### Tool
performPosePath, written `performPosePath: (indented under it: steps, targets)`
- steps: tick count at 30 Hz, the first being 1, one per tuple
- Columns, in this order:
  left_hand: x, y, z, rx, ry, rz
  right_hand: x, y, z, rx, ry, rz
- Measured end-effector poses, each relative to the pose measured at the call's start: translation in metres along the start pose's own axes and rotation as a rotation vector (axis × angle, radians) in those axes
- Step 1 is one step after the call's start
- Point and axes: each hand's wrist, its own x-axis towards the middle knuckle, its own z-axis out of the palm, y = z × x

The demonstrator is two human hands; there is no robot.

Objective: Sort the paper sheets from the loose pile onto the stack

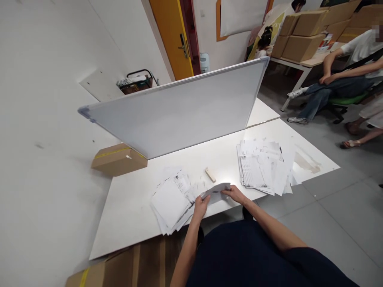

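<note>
A sheet of paper [216, 194] is held up over the table's front edge, bent along its length. My left hand [201, 206] is closed on its left end, thumb on top. At the other end my right hand [233, 193] pinches the sheet. Just beyond the paper lies a small beige stapler-like object [210, 175]; its exact kind is hard to make out. Left of my hands sits a fanned stack of papers [170, 203]. Over to the right is another loose stack of printed papers [259, 165], some sheets jutting past the table edge.
A whiteboard [185, 115] stands across the white table [125, 215]. Cardboard boxes [119, 159] are at the left, beside the wall and below the table. People sit at the right near a desk stacked with cartons [302, 48]. A yellow door [172, 36] is behind.
</note>
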Motion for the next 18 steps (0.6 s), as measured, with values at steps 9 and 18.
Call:
performPosePath:
  steps: [9,18]
  targets:
    - [0.001,0.008,-0.001,-0.364,0.097,-0.063,-0.008,-0.048,-0.013,-0.157,-0.089,-0.03]
    - [0.002,0.002,-0.015,-0.298,0.314,0.014,-0.012,-0.115,-0.03,-1.056,-0.065,-0.177]
